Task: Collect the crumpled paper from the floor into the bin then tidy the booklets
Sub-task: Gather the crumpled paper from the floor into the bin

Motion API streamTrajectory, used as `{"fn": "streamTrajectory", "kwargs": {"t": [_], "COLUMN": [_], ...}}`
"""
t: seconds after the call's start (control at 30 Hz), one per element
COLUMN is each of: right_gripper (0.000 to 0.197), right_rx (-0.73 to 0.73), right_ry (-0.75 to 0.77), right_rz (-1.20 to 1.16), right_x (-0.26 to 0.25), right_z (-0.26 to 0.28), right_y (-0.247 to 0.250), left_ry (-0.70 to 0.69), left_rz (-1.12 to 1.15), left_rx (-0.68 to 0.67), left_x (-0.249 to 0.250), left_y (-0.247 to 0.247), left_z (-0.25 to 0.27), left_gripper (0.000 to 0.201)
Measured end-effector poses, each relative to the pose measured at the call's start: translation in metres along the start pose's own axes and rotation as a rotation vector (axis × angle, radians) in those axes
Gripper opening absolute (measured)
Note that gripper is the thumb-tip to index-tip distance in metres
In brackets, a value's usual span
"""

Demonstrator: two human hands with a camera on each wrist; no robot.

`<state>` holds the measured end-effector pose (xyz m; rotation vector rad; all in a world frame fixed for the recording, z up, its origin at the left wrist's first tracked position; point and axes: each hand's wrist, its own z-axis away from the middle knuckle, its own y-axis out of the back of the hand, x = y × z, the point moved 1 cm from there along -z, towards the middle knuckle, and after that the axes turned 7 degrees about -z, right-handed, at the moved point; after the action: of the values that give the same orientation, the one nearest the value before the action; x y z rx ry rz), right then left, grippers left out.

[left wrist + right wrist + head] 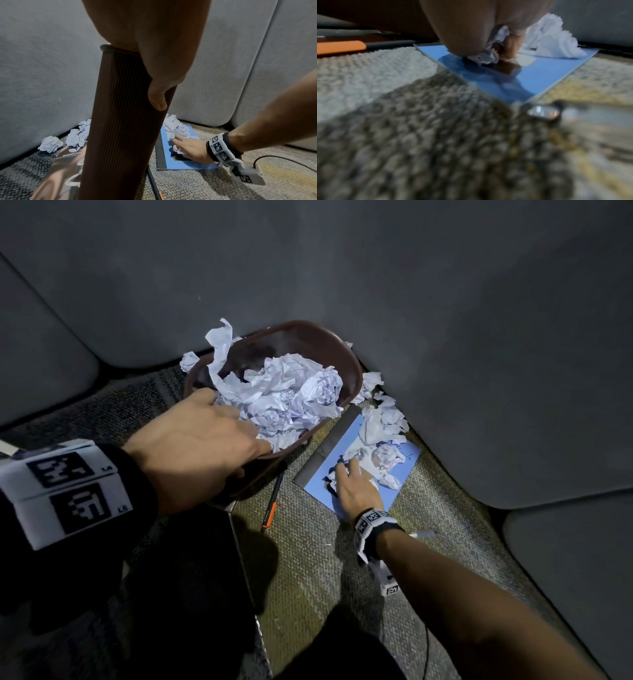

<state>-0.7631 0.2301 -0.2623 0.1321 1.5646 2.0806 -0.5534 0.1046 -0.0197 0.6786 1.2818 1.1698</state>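
A brown ribbed bin [346,361] stands tilted on the carpet, heaped with crumpled white paper [291,395]. My left hand [236,440] grips its near rim, the thumb [157,97] on the outer wall [120,128] and the fingers inside. My right hand [346,474] reaches low over a blue booklet [404,460] and curls its fingers round a small crumpled paper ball [488,58]. More paper balls [380,429] lie on the booklet's far end. Others [51,144] sit left of the bin, beside a dark booklet [65,162].
Grey sofa cushions [445,320] wall in the corner behind and on both sides. A black and orange pen [272,505] lies on the carpet between bin and blue booklet. A small clear object [423,534] lies by my right wrist, with a black cable [283,161] behind it.
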Motion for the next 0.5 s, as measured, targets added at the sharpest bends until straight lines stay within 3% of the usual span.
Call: {"fn": "streamTrajectory", "kwargs": {"t": [0.07, 0.23, 0.3, 0.43, 0.5], "right_gripper": [0.028, 0.011, 0.011, 0.037, 0.048], "right_rx": [0.003, 0.271, 0.308, 0.222, 0.200], "right_ry": [-0.009, -0.170, -0.221, -0.274, -0.305], "right_rz": [-0.062, -0.127, -0.103, -0.096, -0.101], "right_x": [0.009, 0.039, 0.056, 0.072, 0.068], "right_z": [0.001, 0.002, -0.006, -0.018, -0.019], "right_y": [0.014, 0.063, 0.066, 0.037, 0.021], "left_ry": [-0.003, -0.031, -0.031, -0.024, -0.029], "left_rz": [0.025, 0.111, 0.139, 0.160, 0.158], "left_rx": [0.024, 0.002, -0.008, 0.010, -0.006], "left_x": [-0.001, -0.005, -0.006, -0.003, -0.002], "left_y": [0.002, -0.001, 0.000, -0.004, -0.006], "left_z": [-0.002, 0.003, 0.004, 0.003, 0.002], "left_gripper": [0.007, 0.013, 0.016, 0.019, 0.008]}}
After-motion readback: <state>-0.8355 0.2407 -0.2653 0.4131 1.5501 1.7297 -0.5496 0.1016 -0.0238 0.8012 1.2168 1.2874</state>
